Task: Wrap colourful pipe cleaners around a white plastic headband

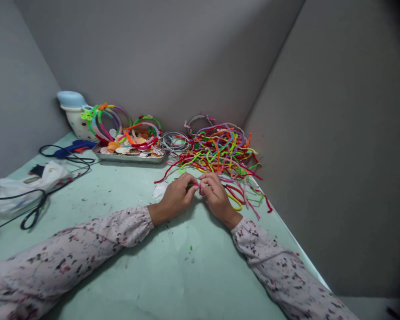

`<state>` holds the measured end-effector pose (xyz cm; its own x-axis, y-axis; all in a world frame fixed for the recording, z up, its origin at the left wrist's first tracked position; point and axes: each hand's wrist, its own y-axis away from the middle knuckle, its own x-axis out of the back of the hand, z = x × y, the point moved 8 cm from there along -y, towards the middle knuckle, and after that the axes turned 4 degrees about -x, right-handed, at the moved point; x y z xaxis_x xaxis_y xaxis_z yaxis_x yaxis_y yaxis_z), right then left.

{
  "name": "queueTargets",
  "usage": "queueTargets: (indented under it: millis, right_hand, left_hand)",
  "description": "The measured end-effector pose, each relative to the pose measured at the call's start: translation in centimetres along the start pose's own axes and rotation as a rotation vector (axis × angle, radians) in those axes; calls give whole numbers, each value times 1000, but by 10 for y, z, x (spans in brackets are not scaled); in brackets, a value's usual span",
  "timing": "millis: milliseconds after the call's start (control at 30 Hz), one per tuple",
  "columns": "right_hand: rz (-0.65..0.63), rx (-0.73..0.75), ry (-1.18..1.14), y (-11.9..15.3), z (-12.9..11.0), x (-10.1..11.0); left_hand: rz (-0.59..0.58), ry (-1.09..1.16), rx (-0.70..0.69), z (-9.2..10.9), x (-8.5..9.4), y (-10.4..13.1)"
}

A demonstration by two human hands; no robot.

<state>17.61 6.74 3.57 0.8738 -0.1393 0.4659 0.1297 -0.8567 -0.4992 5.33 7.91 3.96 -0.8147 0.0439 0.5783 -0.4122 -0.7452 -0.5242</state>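
Both hands meet over the middle of the pale green table. My left hand (179,194) is closed, thumb and fingers pinched on a small pink pipe cleaner piece (200,190), with a bit of green showing at the fingertips. From the right, my right hand (217,195) pinches the same pink piece, its fingertips almost touching the left ones. Most of the piece is hidden by the fingers. Just behind the hands spreads a tangled pile of coloured pipe cleaners (216,149). Scissors with red and yellow handles (235,198) lie beside my right hand.
A metal tray (133,158) holds wrapped rings and flat pieces. Silver wire coils (175,141) sit beside it. At the left are a cup with a blue lid (78,118), a plastic bag (30,186) and a black cable (42,200). Grey walls enclose the table's back and right.
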Motion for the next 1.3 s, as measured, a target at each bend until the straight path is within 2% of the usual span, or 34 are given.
queueTargets:
  millis: [233, 467, 1300]
  right_hand:
    - [-2, -15, -14, 0, 1, -1]
    - [53, 32, 45, 1, -4, 4]
    - [-4, -17, -10, 0, 3, -2]
  left_hand:
    - [-13, 3, 14, 0, -1, 0]
    - [2, 8, 13, -1, 0, -1]
    - [-35, 19, 0, 2, -2, 0]
